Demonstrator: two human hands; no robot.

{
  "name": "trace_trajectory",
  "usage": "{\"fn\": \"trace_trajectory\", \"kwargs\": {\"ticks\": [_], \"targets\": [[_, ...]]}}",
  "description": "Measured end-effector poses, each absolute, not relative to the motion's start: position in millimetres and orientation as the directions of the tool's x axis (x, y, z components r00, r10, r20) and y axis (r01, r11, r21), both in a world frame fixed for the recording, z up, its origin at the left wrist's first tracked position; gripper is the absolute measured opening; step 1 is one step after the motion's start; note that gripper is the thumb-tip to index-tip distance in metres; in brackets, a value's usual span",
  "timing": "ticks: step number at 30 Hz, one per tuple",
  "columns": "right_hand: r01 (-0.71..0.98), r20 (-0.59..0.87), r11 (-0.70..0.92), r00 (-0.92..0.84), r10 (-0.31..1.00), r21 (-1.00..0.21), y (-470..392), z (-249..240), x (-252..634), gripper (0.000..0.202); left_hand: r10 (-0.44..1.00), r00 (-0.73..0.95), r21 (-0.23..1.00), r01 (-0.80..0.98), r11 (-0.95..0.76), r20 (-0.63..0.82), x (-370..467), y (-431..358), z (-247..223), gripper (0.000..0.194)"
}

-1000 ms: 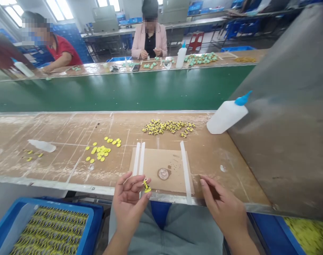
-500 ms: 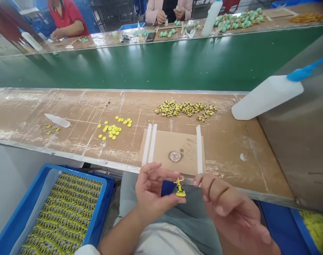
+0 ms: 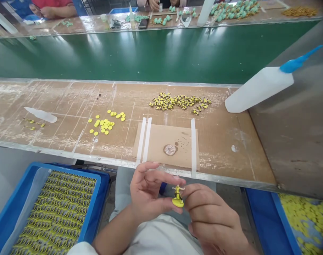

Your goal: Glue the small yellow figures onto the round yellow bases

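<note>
My left hand (image 3: 150, 193) holds a small toy figure (image 3: 177, 193) upright between thumb and index finger. The figure is yellow and black, with its arms out, and stands on a round yellow base (image 3: 178, 203). Beside it, my right hand (image 3: 213, 214) is closed, its fingers curled and the fingertips right at the figure's side. Whatever those fingertips hold is hidden. Beyond my hands, a cardboard sheet (image 3: 161, 136) with white tape strips bears a round brownish patch of glue or paint (image 3: 170, 149).
Yellow discs (image 3: 105, 124) and a pile of yellow-black figure pieces (image 3: 179, 101) lie on the bench. A white bottle with a blue nozzle (image 3: 259, 88) leans at right. Blue trays (image 3: 97, 180) flank my lap. Co-workers' hands (image 3: 48, 12) are across the green belt (image 3: 118, 56).
My right hand has moved left, from apart to right beside the toy figure. The figure stays in my left hand, slightly lower. The view has shifted a little downward and right.
</note>
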State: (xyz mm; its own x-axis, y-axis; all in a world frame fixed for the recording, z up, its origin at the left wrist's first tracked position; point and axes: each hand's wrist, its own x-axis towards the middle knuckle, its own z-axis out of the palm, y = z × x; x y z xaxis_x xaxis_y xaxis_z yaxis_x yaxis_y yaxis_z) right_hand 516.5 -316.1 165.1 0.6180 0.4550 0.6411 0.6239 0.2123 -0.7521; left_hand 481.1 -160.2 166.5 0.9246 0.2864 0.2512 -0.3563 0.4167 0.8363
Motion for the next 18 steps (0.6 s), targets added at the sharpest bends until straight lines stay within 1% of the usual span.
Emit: {"fn": "trace_trajectory", "kwargs": {"ticks": [2,3,8,12,16,18], "targets": [[0.699,0.742,0.281,0.537,0.402,-0.658,-315.6,165.9,517.2,0.040,0.265,0.929,0.845,-0.351,0.403,0.260,479.0,-160.0,164.4,0.075],[0.714,0.765,0.300,0.517,0.383,-0.633,-314.9,166.3,517.8,0.042,0.257,0.931,0.847,-0.347,0.403,0.259,478.2,-159.9,163.1,0.075],[0.689,0.762,0.335,0.532,0.369,-0.643,-314.4,163.8,517.8,0.045,0.225,0.940,0.842,-0.331,0.426,0.256,477.6,-160.2,160.3,0.076],[0.670,0.746,0.333,0.557,0.364,-0.663,-317.2,163.9,517.1,0.043,0.225,0.941,0.866,-0.323,0.382,0.252,478.2,-160.6,160.6,0.075],[0.685,0.751,0.322,0.530,0.394,-0.653,-317.5,168.8,520.2,0.044,0.216,0.945,0.866,-0.314,0.389,0.246,478.6,-161.3,160.0,0.076],[0.693,0.760,0.326,0.523,0.387,-0.643,-316.9,169.6,522.6,0.045,0.218,0.945,0.868,-0.313,0.386,0.243,479.1,-161.8,160.5,0.075]]}}
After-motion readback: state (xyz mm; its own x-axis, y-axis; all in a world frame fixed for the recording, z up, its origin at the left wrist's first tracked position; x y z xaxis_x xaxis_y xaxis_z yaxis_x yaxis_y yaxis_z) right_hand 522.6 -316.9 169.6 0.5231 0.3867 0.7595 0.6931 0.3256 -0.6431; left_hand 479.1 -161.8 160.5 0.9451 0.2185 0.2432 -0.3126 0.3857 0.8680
